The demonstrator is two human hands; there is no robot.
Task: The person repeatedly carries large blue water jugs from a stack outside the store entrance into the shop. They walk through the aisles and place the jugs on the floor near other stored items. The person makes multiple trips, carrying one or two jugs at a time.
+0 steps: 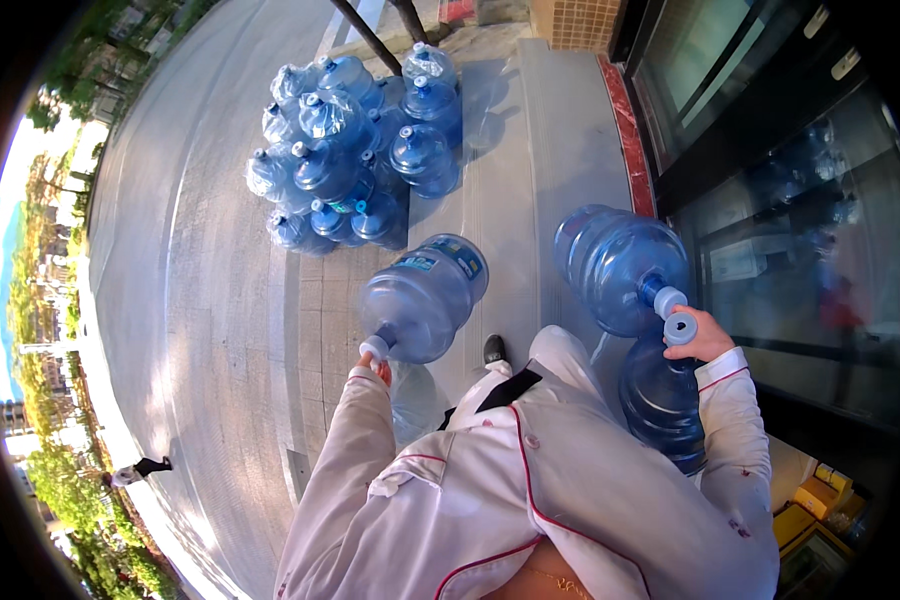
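My left hand (378,368) is closed round the capped neck of a large blue water jug (410,310), which hangs tilted with its base away from me. Below it is a pale, see-through shape, and I cannot tell whether it is another jug or light on the ground. At the right, my right hand (702,336) grips two blue jugs by their necks. The upper jug (620,265) points away from me, and the lower jug (660,400) hangs beside my leg. The white cap of the lower one shows next to my fingers.
Ahead on the paving stands a stacked cluster of blue water jugs (335,150), some wrapped in clear plastic. A glass door (770,240) with a dark frame and red sill runs along my right. Yellow boxes (820,500) lie behind it. Far left, a person (135,470) walks.
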